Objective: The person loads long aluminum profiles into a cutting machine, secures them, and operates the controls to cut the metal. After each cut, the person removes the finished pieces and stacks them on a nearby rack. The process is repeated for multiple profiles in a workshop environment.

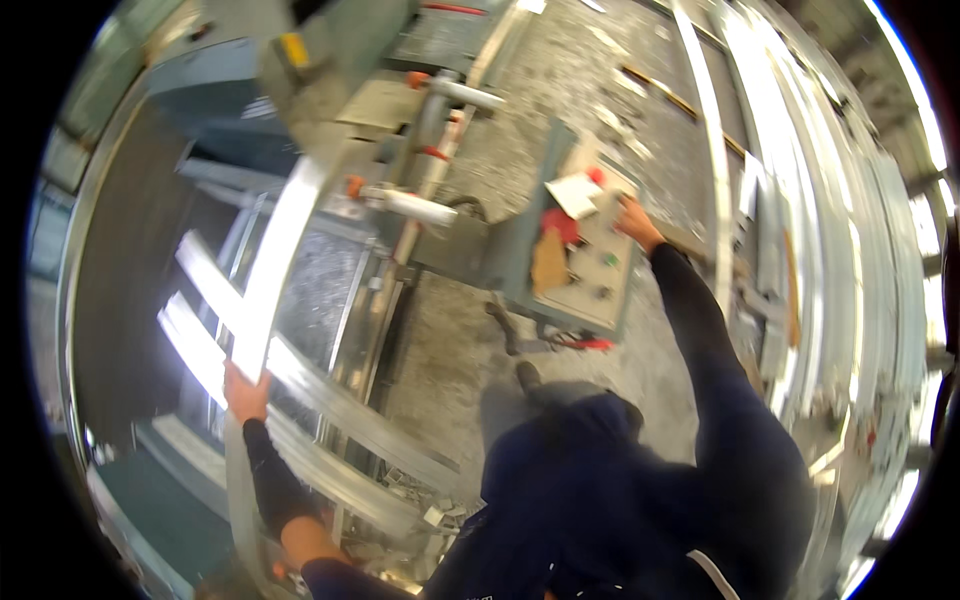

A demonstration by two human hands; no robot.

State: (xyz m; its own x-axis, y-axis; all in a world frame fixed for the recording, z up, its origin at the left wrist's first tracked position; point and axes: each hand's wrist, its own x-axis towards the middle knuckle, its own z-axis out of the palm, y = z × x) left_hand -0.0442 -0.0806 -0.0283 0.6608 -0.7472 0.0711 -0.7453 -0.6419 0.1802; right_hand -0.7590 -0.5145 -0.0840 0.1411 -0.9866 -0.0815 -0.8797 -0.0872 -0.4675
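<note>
My left hand [247, 392] is closed around the near part of a long, shiny metal profile [280, 250], which slants up and away from me toward the machine. Beneath it, two more metal profiles [350, 420] lie crosswise. Off to the right, my right arm is stretched out over a grey tray table [560, 308]. My right hand [637, 222] is at the table's right side, its fingers drawn together; whatever is in them is too blurred to make out. On the tabletop near it lie a white paper [574, 195], a red piece [562, 226] and a brown piece [549, 262].
A grey machine [205, 75] stands at the far left. White cylinders with orange ends [410, 206] sit on a rail between it and the tray table. Long metal bars [800, 200] are stacked along the right. A red-handled tool [590, 345] hangs below the table's near edge.
</note>
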